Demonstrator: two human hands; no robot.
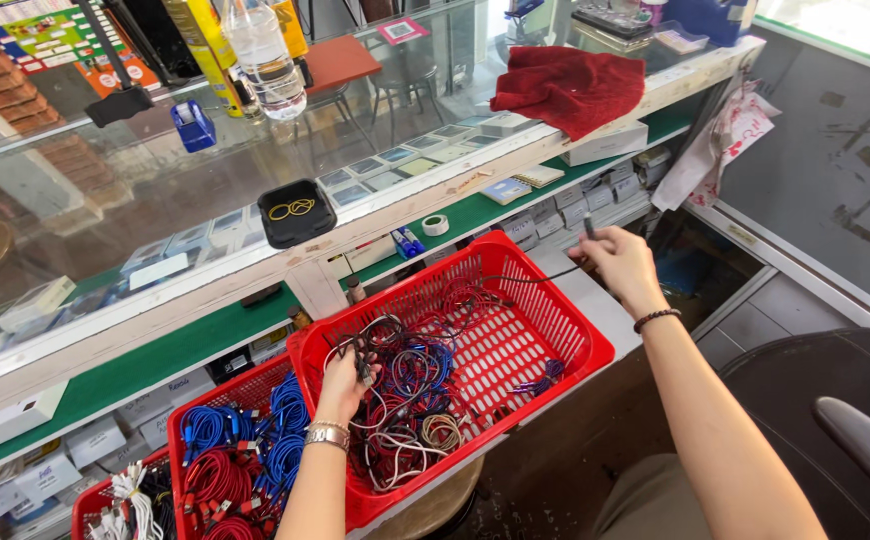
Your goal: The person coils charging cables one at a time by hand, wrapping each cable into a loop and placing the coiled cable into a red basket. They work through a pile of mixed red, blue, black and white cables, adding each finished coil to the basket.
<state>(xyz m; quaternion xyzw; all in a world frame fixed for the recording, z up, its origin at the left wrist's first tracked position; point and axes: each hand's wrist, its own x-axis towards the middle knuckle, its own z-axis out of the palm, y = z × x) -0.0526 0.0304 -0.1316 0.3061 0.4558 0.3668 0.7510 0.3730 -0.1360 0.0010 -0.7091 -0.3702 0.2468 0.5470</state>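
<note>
A thin black cable (pixel 515 279) is stretched across the big red basket (pixel 565 330), from the tangle of cables (pixel 405 400) at the basket's near left side up to its far right corner. The right hand (pixel 620 262) holds the far end of this cable above the basket's rim, fingers pinched closed on the plug, which points upward. The left hand (pixel 343 385) is down inside the basket, fingers closed on the other part of the black cable just where it leaves the pile of red, blue, white and black cables. To free one cable well from such a pile, I think it is better to keep the left hand close to the knot and hold the others down, and to pull with the right hand slowly and in a straight line (a quick pull would probably tighten the loops and lift the whole pile). Beside this basket, on the left, a second red basket (pixel 195 400) holds bundled blue and red cables. Behind is a glass surface (pixel 105 200) with a small black tray (pixel 296 213), a water bottle (pixel 263 55) and a red cloth (pixel 567 88).
</note>
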